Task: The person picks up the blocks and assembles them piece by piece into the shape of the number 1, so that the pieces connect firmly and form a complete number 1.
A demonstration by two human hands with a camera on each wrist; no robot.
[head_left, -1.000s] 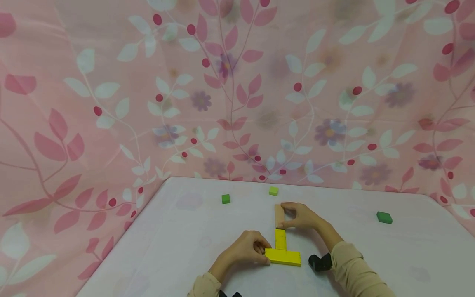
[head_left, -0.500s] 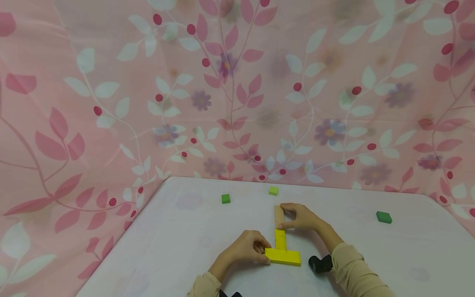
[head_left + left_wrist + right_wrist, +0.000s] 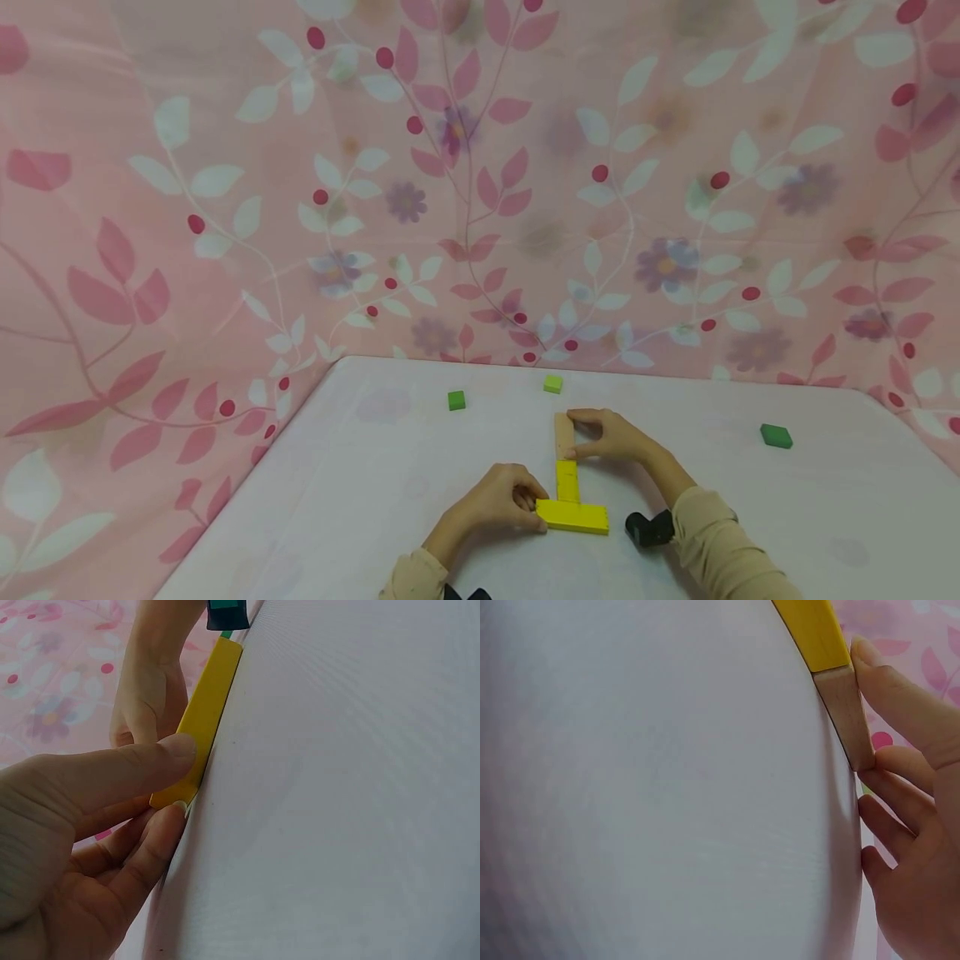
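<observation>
A long yellow block (image 3: pixel 573 517) lies crosswise in front of the person. My left hand (image 3: pixel 501 500) grips its left end, thumb on the near side, as the left wrist view also shows. A shorter yellow block (image 3: pixel 567 481) runs away from its middle, forming a stem. Beyond that, in line with it, lies a plain wooden block (image 3: pixel 564 436). My right hand (image 3: pixel 611 435) holds this one between thumb and forefinger at its two ends. In the right wrist view the wooden block (image 3: pixel 844 712) sits end to end with the yellow one (image 3: pixel 815 634).
Toward the back of the white-covered table (image 3: pixel 360 475) are a green block (image 3: pixel 457 401) and a lime block (image 3: pixel 552 384). A dark green block (image 3: pixel 776 436) lies far right. Black wrist devices (image 3: pixel 649 529) are worn on both arms. A pink floral cloth (image 3: pixel 480 208) hangs behind.
</observation>
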